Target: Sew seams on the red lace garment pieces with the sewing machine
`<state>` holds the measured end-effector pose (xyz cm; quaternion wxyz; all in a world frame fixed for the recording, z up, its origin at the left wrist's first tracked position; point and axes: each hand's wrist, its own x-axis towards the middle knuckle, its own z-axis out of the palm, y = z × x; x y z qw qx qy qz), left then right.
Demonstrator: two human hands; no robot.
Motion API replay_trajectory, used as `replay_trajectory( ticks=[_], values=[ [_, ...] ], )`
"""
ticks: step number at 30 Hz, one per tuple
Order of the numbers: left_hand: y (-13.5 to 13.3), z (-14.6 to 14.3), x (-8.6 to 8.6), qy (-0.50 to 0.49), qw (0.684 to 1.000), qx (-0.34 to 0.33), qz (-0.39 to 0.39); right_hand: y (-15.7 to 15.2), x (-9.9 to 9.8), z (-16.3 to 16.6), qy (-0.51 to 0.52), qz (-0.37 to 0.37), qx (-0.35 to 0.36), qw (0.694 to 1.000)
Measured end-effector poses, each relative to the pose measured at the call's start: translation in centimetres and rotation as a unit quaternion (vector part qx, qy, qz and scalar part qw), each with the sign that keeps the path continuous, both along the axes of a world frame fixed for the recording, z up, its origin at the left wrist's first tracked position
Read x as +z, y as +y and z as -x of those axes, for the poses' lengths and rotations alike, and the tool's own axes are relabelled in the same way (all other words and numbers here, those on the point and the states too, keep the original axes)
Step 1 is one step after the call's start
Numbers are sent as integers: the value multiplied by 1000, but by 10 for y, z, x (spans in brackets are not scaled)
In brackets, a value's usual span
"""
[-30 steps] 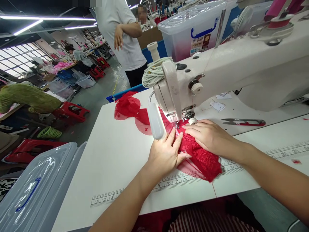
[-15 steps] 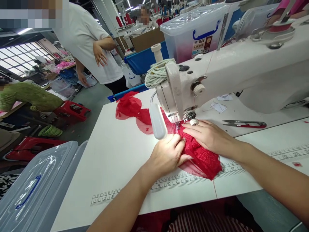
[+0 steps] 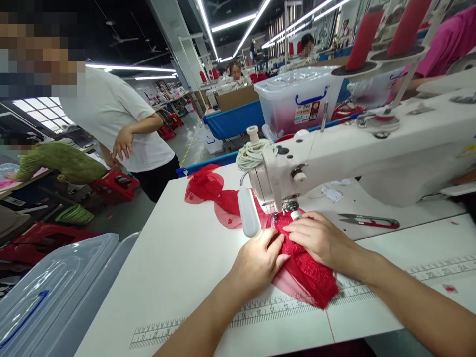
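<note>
Red lace fabric (image 3: pixel 310 270) with a sheer mesh edge lies under the needle and presser foot (image 3: pixel 274 218) of a white sewing machine (image 3: pixel 334 153). My left hand (image 3: pixel 258 258) is at the fabric's left edge, fingers curled and closed on it just in front of the foot. My right hand (image 3: pixel 316 235) lies flat over the lace on the right, fingers stretched out toward the needle. Behind the white lamp (image 3: pixel 248 212), more sheer red fabric spreads across the table to the left. The left fingertips are partly hidden.
Thread snips (image 3: pixel 370 221) and paper tags (image 3: pixel 332 193) lie right of the needle. A printed ruler (image 3: pixel 208 322) runs along the table's front. Lidded plastic bins (image 3: pixel 67 287) stand at the left. A person in a white shirt (image 3: pixel 119 114) stands beyond the table.
The view has tilted upward, so the table sits lower and more of the room shows. Both hands stay on the red fabric by the needle, with little shift.
</note>
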<state>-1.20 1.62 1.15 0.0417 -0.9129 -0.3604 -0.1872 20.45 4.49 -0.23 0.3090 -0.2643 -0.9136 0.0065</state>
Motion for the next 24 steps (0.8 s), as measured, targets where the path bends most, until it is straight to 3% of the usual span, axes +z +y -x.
replay_trajectory(
  ticks=[10,16,24],
  values=[
    [-4,-1,2,-7,999,3,-51,-7,3,12,33,-19,-2,999],
    [11,1,-13,-47,979,-47,-195,-5,-12,18,10,-49,-11,999],
    [-3,-2,0,-55,997,-18,-58,-9,-7,16,16,-9,12,1000]
  ],
)
